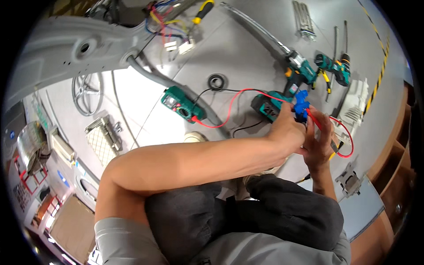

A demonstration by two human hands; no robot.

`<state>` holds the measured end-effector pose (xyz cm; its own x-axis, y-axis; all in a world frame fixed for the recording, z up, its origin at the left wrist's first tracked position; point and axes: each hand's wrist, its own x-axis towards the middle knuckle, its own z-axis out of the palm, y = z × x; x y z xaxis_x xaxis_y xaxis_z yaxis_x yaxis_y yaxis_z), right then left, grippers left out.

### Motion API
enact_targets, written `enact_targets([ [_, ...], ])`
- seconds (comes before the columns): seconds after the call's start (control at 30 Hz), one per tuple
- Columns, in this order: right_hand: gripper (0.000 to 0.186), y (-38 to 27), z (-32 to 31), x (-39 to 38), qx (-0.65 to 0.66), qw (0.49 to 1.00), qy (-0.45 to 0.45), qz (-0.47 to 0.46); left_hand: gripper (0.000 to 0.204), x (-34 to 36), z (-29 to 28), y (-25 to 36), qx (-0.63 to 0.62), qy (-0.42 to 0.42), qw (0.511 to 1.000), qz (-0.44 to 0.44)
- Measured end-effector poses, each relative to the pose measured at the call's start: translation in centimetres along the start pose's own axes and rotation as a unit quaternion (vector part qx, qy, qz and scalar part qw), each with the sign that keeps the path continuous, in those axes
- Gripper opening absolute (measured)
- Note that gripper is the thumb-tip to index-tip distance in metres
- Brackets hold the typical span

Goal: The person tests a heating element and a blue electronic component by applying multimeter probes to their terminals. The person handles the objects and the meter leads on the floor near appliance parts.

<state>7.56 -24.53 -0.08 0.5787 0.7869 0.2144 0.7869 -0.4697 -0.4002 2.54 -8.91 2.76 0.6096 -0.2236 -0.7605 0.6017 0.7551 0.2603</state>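
Note:
My left hand reaches across from the left, fingers closed around the lower end of a small blue plastic part. Close beside it, my right hand has its fingers bent around a red test probe, which meets the blue part. The fingers hide the exact contact. A red test lead runs from the green multimeter on the floor toward my hands, and a red loop hangs right of my right hand. A black lead also leaves the meter.
Beyond my hands lie a green cordless ratchet and a green drill. A black tape roll sits near the meter. A grey metal body panel with loose wiring and a yellow-black screwdriver occupies the upper left. Wooden shelving stands right.

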Motion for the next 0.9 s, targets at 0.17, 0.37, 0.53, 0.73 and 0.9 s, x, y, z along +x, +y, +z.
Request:
enact_targets([
  [0.17,0.059,-0.6,0.5,-0.1,-0.009,1.0,-0.009,-0.013,0.043,-0.2,-0.7,-0.4,0.009,0.02,1.0,-0.016],
  [0.37,0.055,-0.6,0.8,0.2,0.001,1.0,-0.008,-0.015,0.042,0.6,-1.2,-0.9,-0.017,0.032,0.999,0.001],
  [0.53,0.053,-0.7,0.9,0.4,-0.018,1.0,0.01,-0.009,0.044,0.3,-1.2,-0.2,0.003,0.025,1.0,-0.005],
  [0.73,0.05,-0.4,1.3,0.9,0.015,0.997,0.076,-0.019,0.048,0.8,-1.6,-0.5,-0.006,0.011,1.0,0.003],
  [0.9,0.046,-0.8,0.8,0.4,0.021,0.999,0.014,0.03,0.048,1.2,-1.9,-0.7,0.006,0.008,1.0,-0.009],
])
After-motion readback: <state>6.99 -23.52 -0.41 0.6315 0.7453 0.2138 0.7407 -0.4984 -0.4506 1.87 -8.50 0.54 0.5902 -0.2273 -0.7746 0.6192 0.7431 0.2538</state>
